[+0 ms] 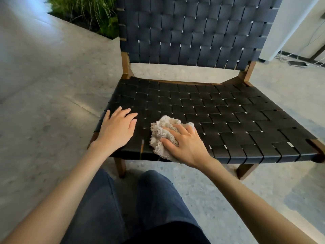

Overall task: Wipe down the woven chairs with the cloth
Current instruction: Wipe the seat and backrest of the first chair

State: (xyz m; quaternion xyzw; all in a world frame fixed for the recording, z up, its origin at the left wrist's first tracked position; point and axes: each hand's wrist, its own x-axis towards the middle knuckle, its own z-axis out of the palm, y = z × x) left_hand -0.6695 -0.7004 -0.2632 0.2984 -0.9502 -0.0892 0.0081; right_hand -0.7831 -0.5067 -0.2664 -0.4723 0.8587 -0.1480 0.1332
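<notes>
Pressing cloth (162, 133) under right hand (184, 145)

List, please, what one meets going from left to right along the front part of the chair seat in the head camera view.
Left hand flat on the woven seat → cloth → right hand pressing on the cloth → bare woven straps → wooden front right corner of the frame.

The left hand (117, 128) lies flat, palm down, fingers extended and slightly spread, the bare forearm reaching in from the lower left. The right hand (184, 143) is also palm down, its fingers curled over and pressing a bunched cloth (162, 134), the bare right arm stretching in from the lower right.
</notes>
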